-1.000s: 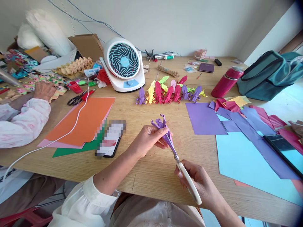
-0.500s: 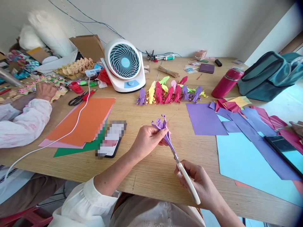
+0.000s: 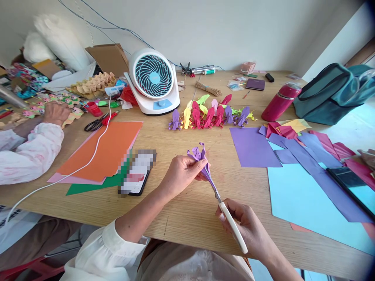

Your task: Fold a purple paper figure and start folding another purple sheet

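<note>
My left hand (image 3: 187, 171) pinches a folded purple origami figure (image 3: 198, 153) between thumb and fingers, above the middle of the table. White-handled scissors (image 3: 233, 226) are gripped in my right hand (image 3: 247, 224), lower and to the right. Their blades point up and left, lying along the figure's narrow lower part by my left thumb. Whether the blades are cutting the paper I cannot tell. Beyond my hands stands a group of finished-looking origami figures (image 3: 208, 117) in purple, yellow, red, pink and green.
At the left lie orange paper sheets (image 3: 102, 144) and a phone (image 3: 139, 171). A white fan (image 3: 172, 103) stands behind. To the right are purple paper (image 3: 253, 148), light blue paper (image 3: 304, 199), a red bottle (image 3: 281, 103) and a teal bag (image 3: 325, 101). Another person's hand (image 3: 57, 113) rests far left.
Almost nothing differs. Both hands, the purple figure and the scissors keep the same pose, and the view has shifted only very slightly.
</note>
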Tool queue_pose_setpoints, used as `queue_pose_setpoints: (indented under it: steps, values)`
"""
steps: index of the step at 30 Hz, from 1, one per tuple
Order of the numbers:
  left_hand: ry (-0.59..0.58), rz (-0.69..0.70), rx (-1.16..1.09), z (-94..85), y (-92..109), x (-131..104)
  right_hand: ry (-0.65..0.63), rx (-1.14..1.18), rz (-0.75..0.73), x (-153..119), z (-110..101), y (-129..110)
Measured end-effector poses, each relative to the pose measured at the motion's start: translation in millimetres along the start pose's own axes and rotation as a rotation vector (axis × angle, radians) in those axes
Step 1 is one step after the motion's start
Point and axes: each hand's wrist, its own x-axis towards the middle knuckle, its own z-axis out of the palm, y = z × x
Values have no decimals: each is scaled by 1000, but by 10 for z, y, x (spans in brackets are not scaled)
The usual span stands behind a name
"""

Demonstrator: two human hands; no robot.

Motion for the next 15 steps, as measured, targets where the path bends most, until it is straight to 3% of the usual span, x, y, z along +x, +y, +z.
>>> queue_pose_setpoints:
  steps: [15]
  values:
    - [-13,-2,10,6,-9,-12,11,7,4,5,10,12]
